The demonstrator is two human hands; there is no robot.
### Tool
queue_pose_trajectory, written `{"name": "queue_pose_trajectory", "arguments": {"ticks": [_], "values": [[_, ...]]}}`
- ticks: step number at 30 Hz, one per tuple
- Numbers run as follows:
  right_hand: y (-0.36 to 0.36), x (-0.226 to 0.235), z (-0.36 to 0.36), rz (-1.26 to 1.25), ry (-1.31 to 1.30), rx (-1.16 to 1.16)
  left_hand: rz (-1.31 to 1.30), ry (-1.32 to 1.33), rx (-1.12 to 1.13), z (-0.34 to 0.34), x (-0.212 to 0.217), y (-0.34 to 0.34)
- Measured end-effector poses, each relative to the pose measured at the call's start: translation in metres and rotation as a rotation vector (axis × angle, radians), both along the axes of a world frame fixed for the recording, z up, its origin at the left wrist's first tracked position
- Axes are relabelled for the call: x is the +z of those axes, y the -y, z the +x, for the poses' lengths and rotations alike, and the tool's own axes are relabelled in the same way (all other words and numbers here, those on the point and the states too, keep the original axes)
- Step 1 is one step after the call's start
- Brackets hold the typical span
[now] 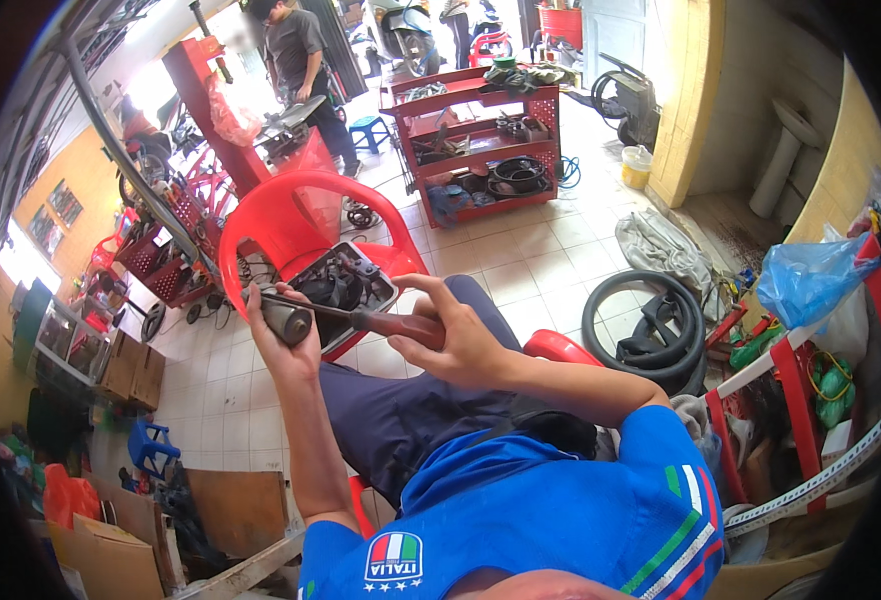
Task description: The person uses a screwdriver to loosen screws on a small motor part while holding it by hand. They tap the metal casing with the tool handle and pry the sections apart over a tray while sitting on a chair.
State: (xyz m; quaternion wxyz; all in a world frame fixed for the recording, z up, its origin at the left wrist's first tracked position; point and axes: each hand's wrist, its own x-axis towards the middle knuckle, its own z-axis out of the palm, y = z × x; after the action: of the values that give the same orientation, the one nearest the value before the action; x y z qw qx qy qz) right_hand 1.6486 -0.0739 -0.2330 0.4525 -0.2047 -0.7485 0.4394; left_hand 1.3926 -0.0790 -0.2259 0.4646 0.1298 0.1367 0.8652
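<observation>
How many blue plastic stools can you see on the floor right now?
2. One blue stool stands on the tiles at lower left, by the cardboard boxes; another sits far back beside the red tool cart. Clutter may hide more.

- One view only, taken from the head of the seated person and looking steeply down and forward over the chest.
- It sits close to the left hand and right hand, which fall near the middle of the picture, forearms rising from the lower edge.
- Beyond them it faces a red plastic chair, then the tiled floor out to a red tool cart.
- The wide fisheye bends the walls inward at both sides, with dark rims in the corners.
</observation>
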Motion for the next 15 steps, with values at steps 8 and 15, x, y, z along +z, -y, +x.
{"name": "queue_pose_trajectory", "arguments": {"ticks": [8, 15], "values": [[-0.008, -0.004, 0.004, -0.168, 0.038, 0.095, -0.004, -0.003, 0.025, 0.007, 0.003, 0.001], [-0.008, -0.009, -0.005, 0.129, -0.103, -0.021, -0.011, 0.013, -0.029, -0.006, -0.003, -0.002]]}}
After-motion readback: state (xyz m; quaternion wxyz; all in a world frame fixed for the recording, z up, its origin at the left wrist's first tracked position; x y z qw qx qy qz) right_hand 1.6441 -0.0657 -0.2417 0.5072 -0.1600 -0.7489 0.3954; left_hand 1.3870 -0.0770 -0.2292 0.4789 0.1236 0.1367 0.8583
